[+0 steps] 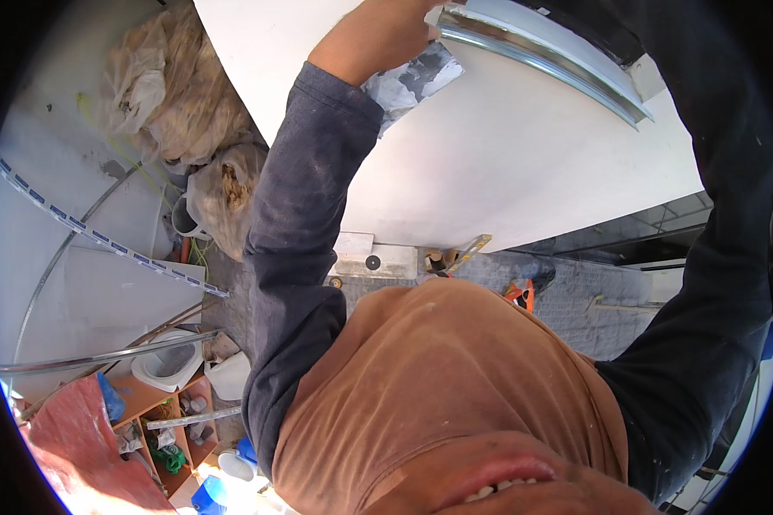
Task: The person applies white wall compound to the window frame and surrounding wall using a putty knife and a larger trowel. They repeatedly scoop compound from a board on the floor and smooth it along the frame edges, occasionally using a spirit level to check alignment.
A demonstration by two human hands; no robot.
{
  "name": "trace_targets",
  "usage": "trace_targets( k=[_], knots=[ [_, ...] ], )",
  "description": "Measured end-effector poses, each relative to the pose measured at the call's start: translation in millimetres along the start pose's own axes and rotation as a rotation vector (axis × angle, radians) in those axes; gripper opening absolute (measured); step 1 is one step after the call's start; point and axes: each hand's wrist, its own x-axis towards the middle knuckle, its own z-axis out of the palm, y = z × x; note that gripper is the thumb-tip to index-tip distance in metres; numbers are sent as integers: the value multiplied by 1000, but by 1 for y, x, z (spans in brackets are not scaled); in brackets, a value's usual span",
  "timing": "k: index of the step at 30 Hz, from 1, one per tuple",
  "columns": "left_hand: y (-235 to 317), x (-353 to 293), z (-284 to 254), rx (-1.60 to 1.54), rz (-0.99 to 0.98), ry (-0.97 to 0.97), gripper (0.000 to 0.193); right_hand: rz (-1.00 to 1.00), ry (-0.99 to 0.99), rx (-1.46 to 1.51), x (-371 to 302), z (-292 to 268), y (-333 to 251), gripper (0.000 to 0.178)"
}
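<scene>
At the top edge my left hand [386,39] is closed, its fingers partly cut off by the picture's rim. Below it shows the grey, flat blade of a trowel [416,81], smeared with white plaster; the handle is hidden. A large white board [489,163] spreads out under this hand. A shiny metal channel [545,64] runs to the right from beside my fingertips. My right arm [713,257] reaches up along the right side in a dark sleeve, and its hand lies outside the picture.
Filled plastic bags [176,86] and a white bucket [185,215] stand at the left. Lower left are metal strips [112,356], a white basin [167,365] and an orange-brown shelf unit [142,399] with odds and ends. A yellow level [470,251] lies by the board's near edge.
</scene>
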Motion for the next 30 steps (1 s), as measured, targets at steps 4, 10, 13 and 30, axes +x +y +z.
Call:
trace_targets(
  k=[4,10,13,30],
  knots=[
    [-7,-2,6,5,29,28,62,-79,-41,107,1,-1,4,20],
    [-15,1,26,91,-60,38,49,-442,353,-329,11,17,6,21],
    [-16,0,31,74,-81,38,50,-9,-94,104,10,7,2,22],
    [-14,-8,33,76,-80,69,68,-324,99,496,22,24,-18,18]
  ],
)
